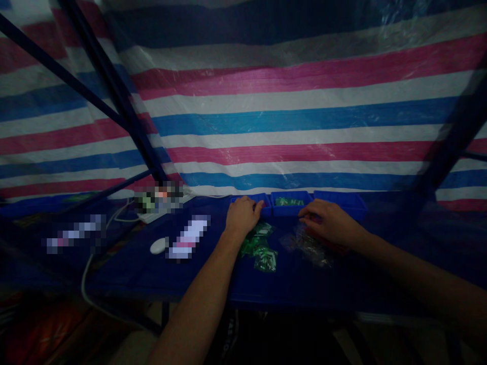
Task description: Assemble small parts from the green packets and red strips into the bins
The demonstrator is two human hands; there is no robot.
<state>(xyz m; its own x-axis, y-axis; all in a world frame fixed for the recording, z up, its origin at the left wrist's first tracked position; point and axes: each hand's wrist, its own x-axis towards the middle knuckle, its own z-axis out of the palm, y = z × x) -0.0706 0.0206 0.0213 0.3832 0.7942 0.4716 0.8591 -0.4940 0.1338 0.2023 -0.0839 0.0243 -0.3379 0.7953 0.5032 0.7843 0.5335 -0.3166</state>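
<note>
While green packets gleamed, our left hand rested at a blue bin

Although the light was dim, we could make out the bent wrist and curled fingers of our left hand at that bin, the leftmost of three shallow plastic boxes; whether its grip had closed on anything, we could not tell. The green packets, crinkled and glossy with film, lay in a loose heap just beside our left forearm, on the smooth dark-blue desk. Our right hand hung before the middle bin, thumb and fingers drawn together; shadow hid what its grip pinched, if anything, so we could not say. Near it spread clear packets, thin and wrinkled, with something reddish partly below the palm. More green packaging lined the middle bin, and beside that stood the smooth-walled right bin. Over to our left we had a flat, rounded white object, a long white power strip and a pliable cable. Behind everything, a striped plastic sheet shone in shallow creases.
</note>
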